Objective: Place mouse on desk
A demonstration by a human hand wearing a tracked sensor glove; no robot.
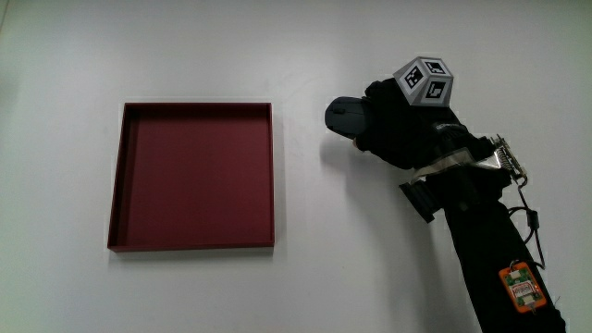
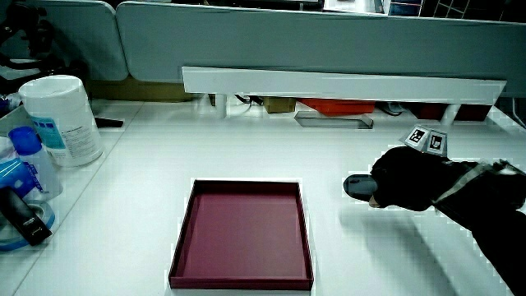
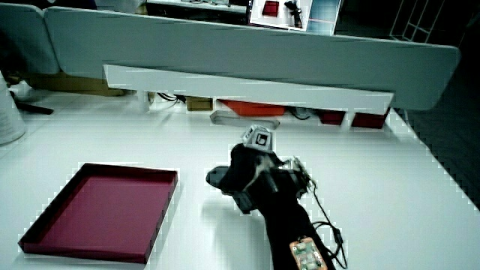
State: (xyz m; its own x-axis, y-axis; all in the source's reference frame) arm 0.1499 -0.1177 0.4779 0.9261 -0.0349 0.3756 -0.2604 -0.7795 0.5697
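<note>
Now | mouse on table | under hand, beside tray

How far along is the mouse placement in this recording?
Nearly done, it seems. The mouse looks to be down on the white table, beside the red tray and outside it. The hand covers most of it, fingers curled over it, so the grip is apparently not released. What is left is letting go and pulling the hand away.
</note>
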